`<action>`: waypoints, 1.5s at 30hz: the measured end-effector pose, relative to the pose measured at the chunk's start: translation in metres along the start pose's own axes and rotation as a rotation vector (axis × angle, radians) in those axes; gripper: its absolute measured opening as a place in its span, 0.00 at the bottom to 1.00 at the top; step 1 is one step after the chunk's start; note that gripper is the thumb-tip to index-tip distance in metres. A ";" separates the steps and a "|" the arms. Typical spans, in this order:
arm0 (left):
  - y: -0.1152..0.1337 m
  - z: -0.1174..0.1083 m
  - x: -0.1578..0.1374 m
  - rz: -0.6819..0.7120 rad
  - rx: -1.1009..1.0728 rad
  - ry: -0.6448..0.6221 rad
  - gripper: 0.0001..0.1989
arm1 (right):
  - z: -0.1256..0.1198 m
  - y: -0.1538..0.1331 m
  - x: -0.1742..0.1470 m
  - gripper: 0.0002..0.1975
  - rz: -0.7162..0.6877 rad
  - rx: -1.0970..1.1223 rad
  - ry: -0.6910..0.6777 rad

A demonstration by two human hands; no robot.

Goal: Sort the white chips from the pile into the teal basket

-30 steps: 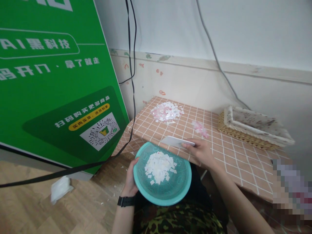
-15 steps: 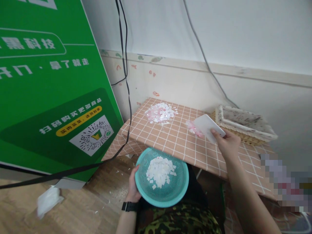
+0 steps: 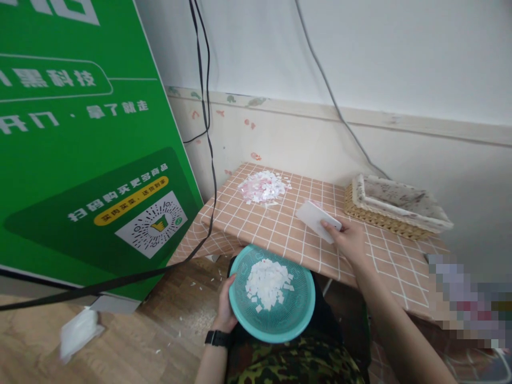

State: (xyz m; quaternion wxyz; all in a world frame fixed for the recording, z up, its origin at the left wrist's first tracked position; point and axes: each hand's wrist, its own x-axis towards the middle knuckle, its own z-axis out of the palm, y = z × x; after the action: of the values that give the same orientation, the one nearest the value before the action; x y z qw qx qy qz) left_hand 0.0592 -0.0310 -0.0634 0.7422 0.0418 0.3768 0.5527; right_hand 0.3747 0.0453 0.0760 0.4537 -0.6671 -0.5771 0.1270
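Two tools in grasp: turquoise colander near, white scraper beyond.
The left hand grips the colander's left rim, white flakes inside. Over the table, the scraper's long axis runs near-right to far-left, free end pointing away; the right forearm reaches forward and leftward, the right hand pinching the near end; a flake pile lies beyond.

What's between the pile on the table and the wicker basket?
In the head view, a white card in the right hand, with pinkish bits showing beyond it.
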 end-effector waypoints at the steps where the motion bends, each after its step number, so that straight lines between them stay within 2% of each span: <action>1: 0.000 -0.001 0.001 0.010 -0.004 0.006 0.09 | 0.003 -0.002 0.006 0.20 -0.021 0.007 -0.013; 6: 0.001 -0.001 0.001 -0.032 -0.029 0.016 0.11 | 0.034 -0.021 0.042 0.20 -0.142 0.068 -0.127; 9: 0.002 -0.001 0.001 -0.039 -0.041 -0.005 0.11 | 0.056 -0.030 0.060 0.20 -0.163 0.018 -0.161; 12: 0.002 -0.001 0.001 -0.021 -0.043 0.004 0.11 | 0.068 -0.033 0.071 0.19 -0.180 0.001 -0.175; 17: 0.003 -0.001 0.001 -0.039 -0.019 0.005 0.11 | 0.066 -0.031 0.076 0.19 -0.198 0.031 -0.209; 25: 0.003 -0.004 0.003 -0.019 -0.006 0.022 0.12 | 0.053 -0.044 0.091 0.17 -0.196 0.090 -0.404; 33: 0.002 -0.003 0.001 -0.044 -0.020 0.039 0.12 | 0.073 -0.052 0.116 0.14 -0.284 0.027 -0.427; 43: 0.004 0.000 -0.001 -0.046 0.007 0.057 0.11 | 0.067 -0.061 0.125 0.15 -0.223 0.090 -0.610; 45: 0.004 -0.001 -0.001 -0.052 -0.005 0.045 0.11 | 0.066 -0.062 0.129 0.15 -0.212 0.098 -0.604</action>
State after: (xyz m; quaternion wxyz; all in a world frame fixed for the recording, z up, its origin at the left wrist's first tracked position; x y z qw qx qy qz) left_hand 0.0555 -0.0306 -0.0615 0.7479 0.0178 0.3929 0.5347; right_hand 0.3277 0.1848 0.1315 0.3040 -0.5127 -0.7452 0.2989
